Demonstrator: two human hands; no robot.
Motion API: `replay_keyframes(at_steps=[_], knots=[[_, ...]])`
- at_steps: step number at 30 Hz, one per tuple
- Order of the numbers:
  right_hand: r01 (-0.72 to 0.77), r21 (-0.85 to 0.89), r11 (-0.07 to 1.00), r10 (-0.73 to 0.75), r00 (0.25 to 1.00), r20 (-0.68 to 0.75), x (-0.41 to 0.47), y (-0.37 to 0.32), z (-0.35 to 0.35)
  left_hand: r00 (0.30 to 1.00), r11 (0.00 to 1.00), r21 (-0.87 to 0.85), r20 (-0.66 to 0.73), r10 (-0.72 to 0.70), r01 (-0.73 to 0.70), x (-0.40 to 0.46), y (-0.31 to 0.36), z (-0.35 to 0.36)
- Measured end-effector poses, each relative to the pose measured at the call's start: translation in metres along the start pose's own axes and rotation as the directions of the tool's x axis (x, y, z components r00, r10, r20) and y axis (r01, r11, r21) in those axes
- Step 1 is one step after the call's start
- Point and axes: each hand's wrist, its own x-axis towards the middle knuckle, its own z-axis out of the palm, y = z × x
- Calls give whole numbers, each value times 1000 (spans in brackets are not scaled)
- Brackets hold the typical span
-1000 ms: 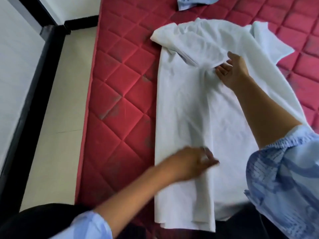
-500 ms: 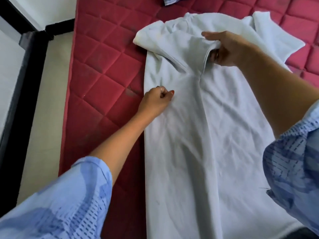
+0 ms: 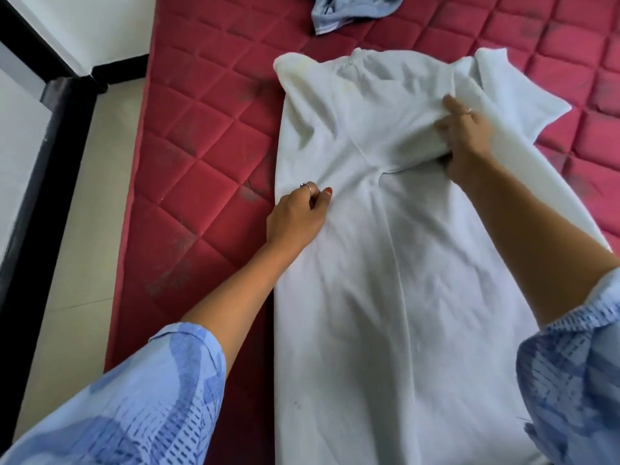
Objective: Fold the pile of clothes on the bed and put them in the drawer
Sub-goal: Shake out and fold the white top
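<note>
My left hand (image 3: 297, 214) pinches the near edge of the white dress (image 3: 385, 263) spread on the bed (image 3: 201, 146), anchoring it, while my right hand (image 3: 464, 142) grips the folded-in sleeve just beyond, keeping that fold flat.

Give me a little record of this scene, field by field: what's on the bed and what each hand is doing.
surface: red quilted mattress
main garment: white garment, spread lengthwise
left hand: fingers curled, pinching the garment's left edge
right hand: gripping a fold of cloth near the garment's right sleeve
other clothing: blue garment, crumpled at the mattress's far end
floor: pale tiles, left of the mattress
drawer: not in view
</note>
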Motion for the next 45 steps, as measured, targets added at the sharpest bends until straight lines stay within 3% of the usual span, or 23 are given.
replay_keyframes(at_steps=[7,16,18,19,21,23,25,28,32,34,36,38,40,42,45], knots=[[-16,-118,993,30,993,114,0,-7,-17,997,999,45,83,-12,8,2,2,-2],[-102,57,993,95,989,114,-58,2,-37,984,992,127,173,-31,9,1,13,-2],[-136,-89,987,151,971,186,-90,-5,-58,983,996,85,181,-22,7,-3,18,-4],[-107,-247,963,164,960,225,-107,-9,-71,986,998,63,167,-12,1,-6,20,-5],[102,-589,802,83,957,280,-142,-12,-115,996,990,119,62,63,-70,-29,21,-2],[238,-851,468,-51,969,243,-169,-4,-160,983,923,366,-91,159,-115,-60,9,9],[96,-969,229,-79,994,80,-200,3,-204,948,851,496,-150,282,-174,-101,-1,19],[-197,-972,125,95,978,-186,-236,6,-245,945,857,463,-111,309,-225,-154,-10,32],[-345,-927,145,98,938,-334,-259,5,-261,968,871,455,-68,242,-186,-213,-21,31],[-395,-902,172,109,918,-382,-268,3,-268,976,900,434,-173,134,-47,-238,-25,22],[-401,-887,231,136,916,-378,-271,1,-276,951,923,342,-300,-69,175,-256,-23,8],[-357,-898,258,181,931,-318,-281,-5,-278,932,895,291,-235,-275,337,-269,-18,-7],[-307,-897,319,215,945,-247,-285,-13,-275,941,906,257,-113,-318,337,-269,-18,-14],[-259,-885,386,198,961,-194,-290,-25,-264,956,956,29,-13,-292,292,-267,-12,-22],[-143,-885,442,45,990,-137,-296,-52,-245,959,915,-313,-41,-281,255,-273,7,-37]])
